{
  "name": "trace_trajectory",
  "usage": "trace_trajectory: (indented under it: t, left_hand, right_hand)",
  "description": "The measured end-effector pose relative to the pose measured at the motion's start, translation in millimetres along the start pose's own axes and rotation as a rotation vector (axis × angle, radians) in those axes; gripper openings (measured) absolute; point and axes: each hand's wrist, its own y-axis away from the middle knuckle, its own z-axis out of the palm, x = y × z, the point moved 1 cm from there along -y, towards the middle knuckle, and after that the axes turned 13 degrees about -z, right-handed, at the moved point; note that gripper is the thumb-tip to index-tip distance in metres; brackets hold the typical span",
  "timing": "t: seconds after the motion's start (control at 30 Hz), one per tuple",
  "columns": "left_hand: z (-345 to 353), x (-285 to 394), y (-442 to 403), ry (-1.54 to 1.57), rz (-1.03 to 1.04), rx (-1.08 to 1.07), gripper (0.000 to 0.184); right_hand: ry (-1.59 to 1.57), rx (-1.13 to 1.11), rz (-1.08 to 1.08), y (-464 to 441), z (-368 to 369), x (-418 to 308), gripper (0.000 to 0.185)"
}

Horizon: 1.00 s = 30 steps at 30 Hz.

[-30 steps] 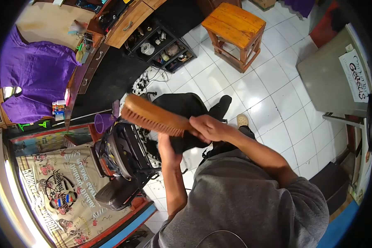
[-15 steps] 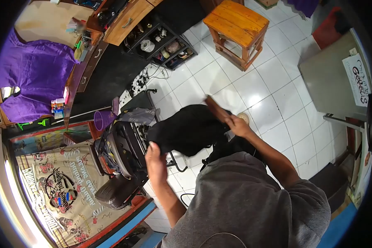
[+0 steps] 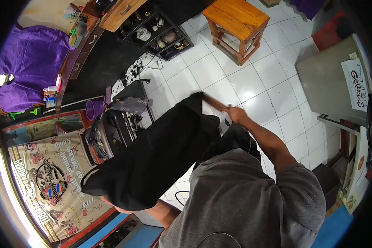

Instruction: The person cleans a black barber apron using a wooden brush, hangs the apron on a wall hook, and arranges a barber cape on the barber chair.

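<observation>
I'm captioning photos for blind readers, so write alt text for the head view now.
A large black cloth stretches out in front of a person in grey, whose left hand is mostly hidden behind it while the right hand holds a blurred brown brush at the cloth's corner. A wooden stool stands on the white-tiled floor beyond.

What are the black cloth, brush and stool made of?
Black cloth: probably woven fabric, matte, judging by its soft drape. Brush: perhaps wood, from its brown colour; blur hides the finish. Stool: wood, seemingly varnished; plank seams and slight sheen show.
</observation>
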Motion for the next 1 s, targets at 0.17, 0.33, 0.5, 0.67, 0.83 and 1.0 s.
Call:
trace_trajectory:
  t: [0.17,0.33,0.5,0.67,0.83,1.0]
  left_hand:
    - [-2.7,-16.7,-10.6,0.889,-1.071,-0.317,0.049]
    - [44.4,-54.9,42.4,0.674,-1.460,-0.672,0.052]
    - [43.9,-29.2,54.9,0.844,-1.350,-0.755,0.058]
    - [0.3,-24.3,20.2,0.470,-0.548,-0.363,0.046]
    - [-30.7,-29.7,-22.6,-0.293,0.192,-0.015,0.049]
    - [25.5,-48.6,5.9,0.495,-1.180,-0.369,0.051]
  right_hand:
    - [-0.318,0.065,0.485,46.0,-14.9,2.2,0.055]
    - [-0.844,0.241,0.015,42.9,-123.1,-164.6,0.040]
    - [-0.841,0.093,-0.426,45.1,-154.2,-227.8,0.020]
    - [-0.143,-0.152,-0.160,21.6,-83.9,-124.9,0.032]
    - [0.039,-0.326,0.395,66.2,11.6,45.8,0.036]
    - [-0.392,0.131,0.123,52.7,-12.3,-5.0,0.042]
